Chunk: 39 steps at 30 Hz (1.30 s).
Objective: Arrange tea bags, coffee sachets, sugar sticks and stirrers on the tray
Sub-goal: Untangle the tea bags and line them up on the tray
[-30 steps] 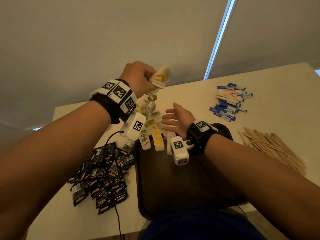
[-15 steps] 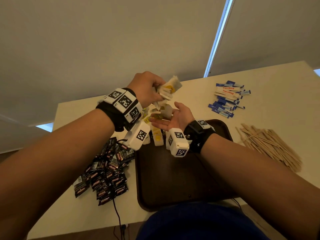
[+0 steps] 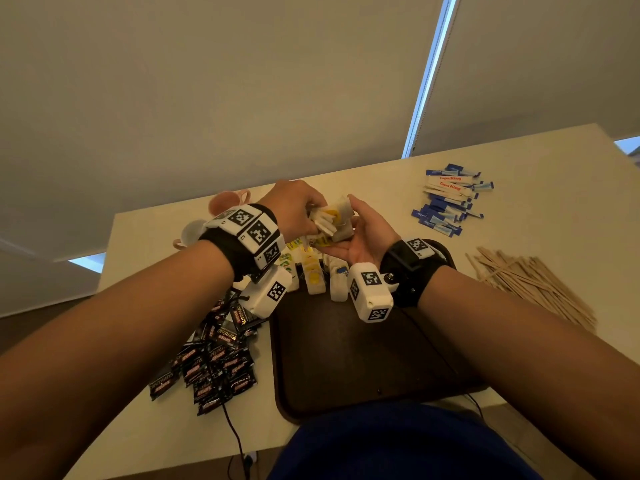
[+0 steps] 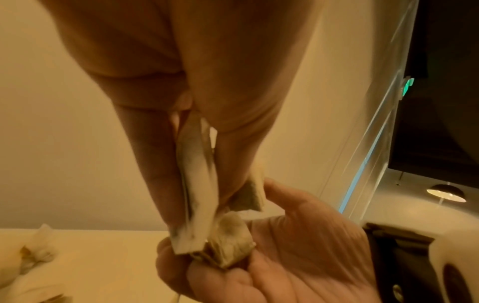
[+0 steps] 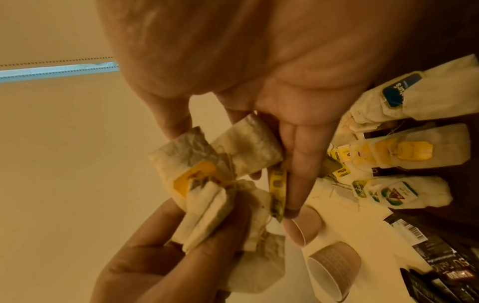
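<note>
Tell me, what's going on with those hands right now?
Left hand grips a bunch of tea bags. Right hand palm-up beneath, touching them. Tray below, tangled strings the only snag.

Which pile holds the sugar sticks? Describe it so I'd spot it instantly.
Start at the dark tray in front of the person, then look past its far right corner on the table. The sugar sticks are the blue and white sachets there, beyond the plain wooden stirrers.
</note>
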### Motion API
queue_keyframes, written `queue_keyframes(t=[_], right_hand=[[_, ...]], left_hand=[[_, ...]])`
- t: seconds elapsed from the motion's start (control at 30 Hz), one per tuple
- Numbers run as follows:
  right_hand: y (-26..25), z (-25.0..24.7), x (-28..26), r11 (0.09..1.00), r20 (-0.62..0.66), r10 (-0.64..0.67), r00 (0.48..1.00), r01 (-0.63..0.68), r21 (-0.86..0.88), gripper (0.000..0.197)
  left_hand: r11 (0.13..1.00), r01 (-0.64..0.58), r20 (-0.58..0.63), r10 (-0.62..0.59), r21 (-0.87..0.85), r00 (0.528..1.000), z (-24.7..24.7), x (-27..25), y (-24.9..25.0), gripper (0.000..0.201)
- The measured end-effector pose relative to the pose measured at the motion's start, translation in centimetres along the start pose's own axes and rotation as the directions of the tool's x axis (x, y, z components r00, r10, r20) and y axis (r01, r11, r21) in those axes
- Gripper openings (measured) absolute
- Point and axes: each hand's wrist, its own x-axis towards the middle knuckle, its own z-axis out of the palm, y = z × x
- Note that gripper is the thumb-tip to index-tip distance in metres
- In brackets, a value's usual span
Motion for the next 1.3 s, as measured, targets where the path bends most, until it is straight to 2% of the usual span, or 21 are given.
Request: queue_keyframes(t=[0.13, 0.33, 0.5, 0.6, 0.77, 0.9, 1.03, 1.13, 1.23, 1.3], right_hand=[[0.1, 0.2, -0.2, 1.0, -0.008, -0.006, 1.0, 0.006, -0.028, 0.039], [0.5, 0.0, -0.3, 0.996, 0.018, -0.046, 0.999, 0.047, -0.078, 0.028], [0.4, -0.1, -0.2, 0.997, 0.007, -0.033, 0.999, 0.034, -0.068, 0.026], [0.5, -0.3, 0.0, 0.997, -0.021, -0.039, 0.999, 0.037, -0.073, 0.032], [0.3, -0.3, -0.1, 0.994, -0.062, -0.051, 0.997, 0.045, -0.097, 0.039], [0.3, -0.3, -0.2, 0.994, -0.055, -0.054, 0.997, 0.049, -0.093, 0.041], [0.1, -0.2, -0.3, 0.989, -0.037, -0.048, 0.998, 0.042, -0.141, 0.031], [0.1, 0.1, -0.3, 0.984, -0.018, -0.04, 0.999, 0.036, -0.174, 0.025], [0.1, 0.7, -0.5, 0.977, 0.001, -0.046, 0.999, 0.046, -0.208, 0.018], [0.0, 1.1, -0.6, 0.97, 0.013, -0.053, 0.999, 0.054, -0.236, 0.018]], left_hand=[[0.994, -0.013, 0.062, 0.006, 0.106, 0.998, 0.3, 0.5, -0.1, 0.031], [0.995, 0.037, 0.049, -0.042, 0.092, 0.998, 0.9, 0.9, -0.5, 0.035], [0.996, 0.094, 0.045, -0.094, -0.001, 0.995, 1.4, 0.6, -0.5, 0.043], [0.989, 0.123, 0.069, -0.118, -0.077, 0.991, 1.8, 0.5, -0.8, 0.049], [0.959, 0.119, 0.1, -0.096, -0.256, 0.99, 2.2, 0.0, -1.7, 0.054], [0.95, 0.083, 0.0, -0.087, -0.301, 0.996, 2.9, -0.6, -2.7, 0.051], [0.913, 0.12, -0.126, -0.182, -0.391, 0.975, 4.4, -0.8, -3.7, 0.041], [0.859, 0.117, -0.159, -0.223, -0.499, 0.962, 5.2, -0.8, -4.3, 0.028], [0.855, 0.065, -0.195, -0.19, -0.514, 0.962, 5.6, -0.9, -4.6, 0.016], [0.854, 0.06, -0.198, -0.187, -0.516, 0.962, 5.8, -0.9, -4.7, 0.015]])
